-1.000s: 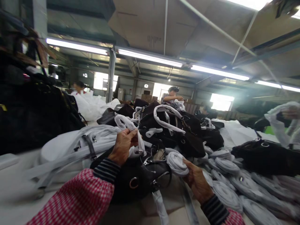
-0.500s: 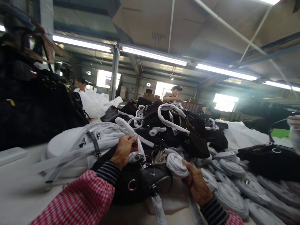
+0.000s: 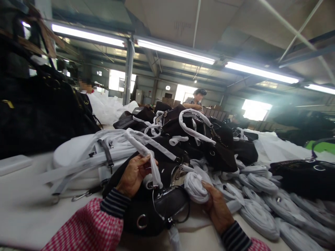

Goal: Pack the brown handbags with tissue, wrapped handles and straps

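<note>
A black handbag [image 3: 151, 212] with a silver ring and a zipper lies in front of me. Its handle [image 3: 141, 143] is wrapped in white tissue and arches up from the bag. My left hand [image 3: 134, 172] is closed on this wrapped handle near its left end, where a loose tail of tissue hangs down. On the right, my right hand [image 3: 218, 204] grips a coiled strap [image 3: 196, 187] wrapped in white, held beside the bag's open top. A thin loop of cord hangs over the zipper. The fingertips behind the coil are hidden.
More black bags [image 3: 199, 139] with wrapped handles are heaped behind. Several coiled wrapped straps [image 3: 259, 216] lie at right, and long wrapped straps [image 3: 83, 157] are piled at left. A large black bag [image 3: 42, 115] stands far left. A person [image 3: 195, 99] is across the table.
My left hand has moved slightly down and left, with the bag shifting a little the same way. The right hand still holds the coil, slightly lower. The view has tilted slightly.
</note>
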A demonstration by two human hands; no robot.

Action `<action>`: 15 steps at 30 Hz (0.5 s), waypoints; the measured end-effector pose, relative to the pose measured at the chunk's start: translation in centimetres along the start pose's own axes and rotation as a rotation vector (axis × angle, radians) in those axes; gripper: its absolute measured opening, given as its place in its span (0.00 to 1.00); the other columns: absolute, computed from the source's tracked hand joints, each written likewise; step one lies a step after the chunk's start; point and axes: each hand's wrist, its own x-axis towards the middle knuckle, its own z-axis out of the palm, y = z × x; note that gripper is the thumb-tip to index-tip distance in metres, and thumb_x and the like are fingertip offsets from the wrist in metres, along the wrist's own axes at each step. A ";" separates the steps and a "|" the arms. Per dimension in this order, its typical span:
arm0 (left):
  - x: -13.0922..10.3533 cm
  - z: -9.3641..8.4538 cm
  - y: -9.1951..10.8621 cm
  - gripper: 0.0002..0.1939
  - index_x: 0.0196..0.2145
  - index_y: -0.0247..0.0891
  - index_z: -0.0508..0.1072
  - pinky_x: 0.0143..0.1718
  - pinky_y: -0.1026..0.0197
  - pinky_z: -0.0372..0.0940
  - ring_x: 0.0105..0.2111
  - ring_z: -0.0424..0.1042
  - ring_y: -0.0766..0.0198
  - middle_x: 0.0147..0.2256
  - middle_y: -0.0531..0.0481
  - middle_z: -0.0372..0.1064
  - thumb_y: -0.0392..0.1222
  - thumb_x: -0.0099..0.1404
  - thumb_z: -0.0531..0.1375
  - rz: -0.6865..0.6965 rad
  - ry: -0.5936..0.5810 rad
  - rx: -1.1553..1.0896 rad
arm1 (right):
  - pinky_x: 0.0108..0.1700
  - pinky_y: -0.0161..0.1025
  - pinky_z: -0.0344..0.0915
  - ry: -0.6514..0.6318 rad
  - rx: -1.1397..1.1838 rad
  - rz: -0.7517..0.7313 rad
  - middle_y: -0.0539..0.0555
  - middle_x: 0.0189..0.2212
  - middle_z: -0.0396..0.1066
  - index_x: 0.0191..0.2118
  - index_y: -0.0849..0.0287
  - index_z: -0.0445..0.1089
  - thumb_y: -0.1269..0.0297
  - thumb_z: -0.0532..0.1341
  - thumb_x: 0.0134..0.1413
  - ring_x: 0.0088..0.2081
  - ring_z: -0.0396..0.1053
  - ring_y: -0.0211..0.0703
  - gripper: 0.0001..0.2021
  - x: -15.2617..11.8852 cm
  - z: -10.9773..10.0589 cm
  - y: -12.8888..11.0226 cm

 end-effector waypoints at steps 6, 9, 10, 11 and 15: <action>-1.6 0.4 0.8 0.16 0.39 0.35 0.77 0.37 0.58 0.73 0.35 0.75 0.57 0.36 0.43 0.77 0.53 0.67 0.65 0.057 -0.262 0.125 | 0.20 0.33 0.53 -0.036 0.017 0.000 0.49 0.21 0.70 0.31 0.61 0.76 0.53 0.77 0.39 0.21 0.61 0.35 0.18 0.0 -0.2 0.1; -3.4 1.2 1.6 0.17 0.42 0.39 0.78 0.39 0.57 0.72 0.38 0.75 0.55 0.39 0.44 0.77 0.56 0.70 0.60 0.055 -0.366 0.428 | 0.20 0.32 0.53 -0.049 0.010 -0.028 0.48 0.21 0.69 0.31 0.62 0.75 0.52 0.77 0.38 0.21 0.60 0.34 0.20 -0.3 -0.2 0.0; -4.1 1.3 1.9 0.17 0.44 0.40 0.78 0.42 0.56 0.72 0.41 0.75 0.53 0.41 0.44 0.77 0.56 0.70 0.60 0.053 -0.372 0.587 | 0.20 0.31 0.52 -0.044 0.011 -0.027 0.48 0.20 0.67 0.31 0.62 0.74 0.52 0.77 0.38 0.21 0.59 0.33 0.20 -0.5 -0.2 -0.2; -4.7 1.2 2.3 0.18 0.46 0.42 0.79 0.48 0.53 0.71 0.45 0.74 0.50 0.45 0.44 0.77 0.56 0.68 0.62 0.070 -0.359 0.767 | 0.19 0.31 0.51 -0.028 0.014 -0.021 0.47 0.19 0.65 0.30 0.62 0.73 0.51 0.77 0.38 0.20 0.57 0.32 0.21 -0.7 -0.2 -0.3; -4.8 -1.4 4.4 0.21 0.48 0.46 0.79 0.67 0.42 0.54 0.59 0.65 0.40 0.55 0.44 0.72 0.58 0.61 0.66 0.430 -0.101 1.323 | 0.17 0.29 0.45 0.044 -0.012 -0.003 0.43 0.17 0.59 0.28 0.61 0.68 0.46 0.76 0.36 0.18 0.52 0.29 0.25 -1.3 -0.3 -0.6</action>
